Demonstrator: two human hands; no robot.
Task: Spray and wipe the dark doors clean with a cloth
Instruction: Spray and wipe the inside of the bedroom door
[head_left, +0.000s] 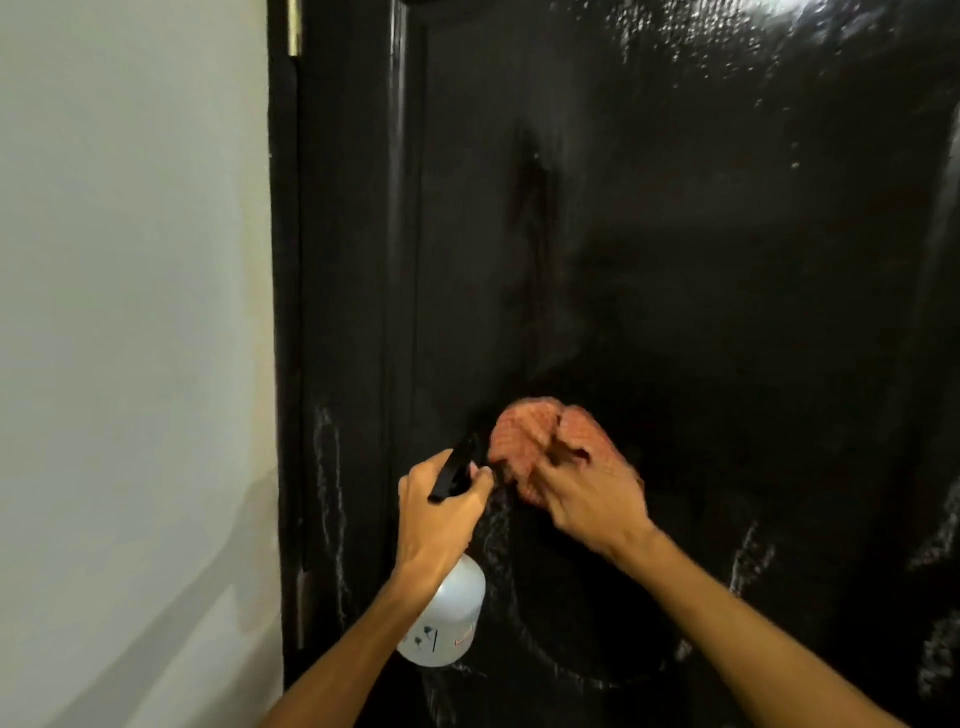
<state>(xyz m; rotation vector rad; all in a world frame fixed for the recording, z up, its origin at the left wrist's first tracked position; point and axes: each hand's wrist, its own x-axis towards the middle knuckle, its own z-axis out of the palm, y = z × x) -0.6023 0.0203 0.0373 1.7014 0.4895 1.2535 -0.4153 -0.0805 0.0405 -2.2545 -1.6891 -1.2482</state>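
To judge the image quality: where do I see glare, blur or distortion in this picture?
Head view: glare shines on the wet dark door at top right; the right hand and pink cloth are motion-blurred; the left hand and spray bottle look sharper; lines bend near the right edge.

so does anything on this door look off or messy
Yes: whitish streaks run down the lower door, left of the bottle and right of the cloth, with a curved smear near the bottom. They look like unwiped residue. The top shines wet. No damage shows.
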